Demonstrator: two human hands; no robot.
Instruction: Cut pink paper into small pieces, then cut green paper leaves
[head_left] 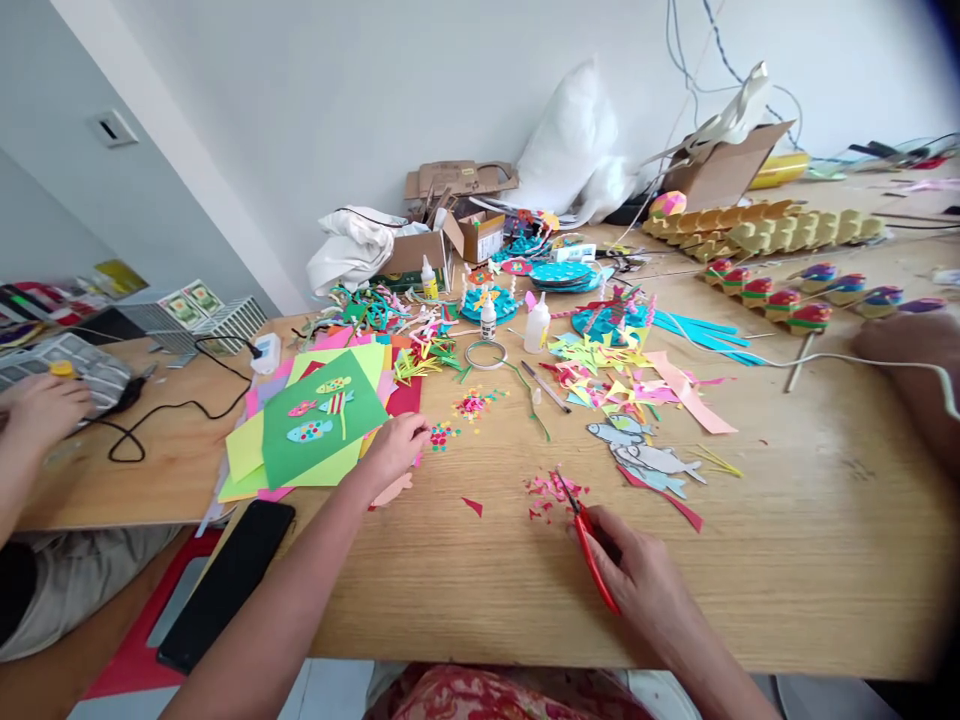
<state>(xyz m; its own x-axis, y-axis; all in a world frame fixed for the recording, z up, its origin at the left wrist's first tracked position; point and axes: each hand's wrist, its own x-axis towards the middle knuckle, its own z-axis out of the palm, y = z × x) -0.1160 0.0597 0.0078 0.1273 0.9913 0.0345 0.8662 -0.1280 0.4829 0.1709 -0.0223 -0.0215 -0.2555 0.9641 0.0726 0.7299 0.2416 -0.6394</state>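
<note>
On the light brown wooden desk (465, 590), seen from the head camera, the right hand (637, 560) held a pair of small snips with red handles (596, 570), its fingers wrapped around them. The dark tips pointed into a little heap of pink and red paper bits (541, 492), but I could not tell if they touched any. The left hand (397, 447) was well apart from the other one, with its fingers bent close together, just beside a little patch of round, bright paper dots (444, 437). I could not tell if it pinched anything. Near that hand lay a dark green paper sheet (364, 392) with four bright paper fish (309, 431) on it, on top of a messy stack of coloured paper (244, 452). One small red paper scrap (472, 506) sat between the two hands. Past the snips, grey and light blue paper fish (660, 460) lay in a group. A white squeeze bottle (537, 327) stood upright farther back. At the far left was another person's hand (56, 408).
</note>
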